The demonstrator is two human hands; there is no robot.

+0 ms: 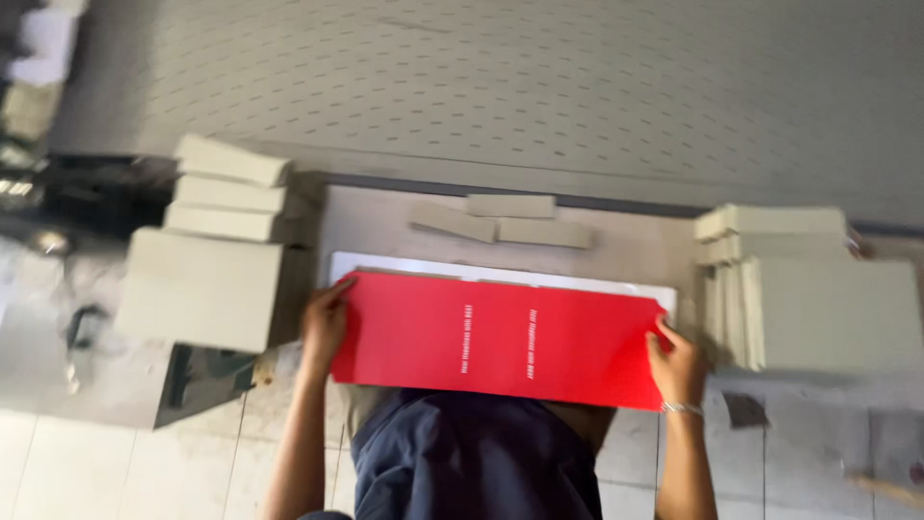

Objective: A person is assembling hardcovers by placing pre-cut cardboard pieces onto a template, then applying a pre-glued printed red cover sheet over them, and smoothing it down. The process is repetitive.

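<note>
My left hand (323,323) pinches the left end of the red sheet (496,339); it lies flat on the white board (500,274) before me, long side running left to right; I should keep both ends level; my right hand (677,366) pinches the right end.

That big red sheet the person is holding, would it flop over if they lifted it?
The red sheet likely bends a little: it looks thin, yet lies flat between the left hand and right hand. Probably light, and its smooth face may slide on the white board.
</note>
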